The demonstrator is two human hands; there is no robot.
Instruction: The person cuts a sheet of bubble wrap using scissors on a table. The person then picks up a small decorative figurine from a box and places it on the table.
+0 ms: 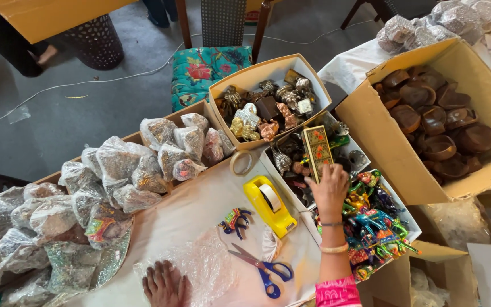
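Left hand point(165, 283) flat on bubble wrap point(200, 270), wrist cut off, right hand point(329, 190) gripping patterned box point(317, 146), fingertips seemingly hidden

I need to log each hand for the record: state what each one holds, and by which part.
The right hand holds a narrow painted box by its near end. The left hand holds nothing; it rests flat on bubble wrap.

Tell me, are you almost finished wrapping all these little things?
Not nearly. Done: many bubble-wrapped bundles fill the box on the left. In hand: the right hand holds a long painted box, while the left hand rests flat on a bubble wrap sheet beside the scissors and yellow tape dispenser. Left: unwrapped metal figurines, colourful painted animals and wooden bowls.
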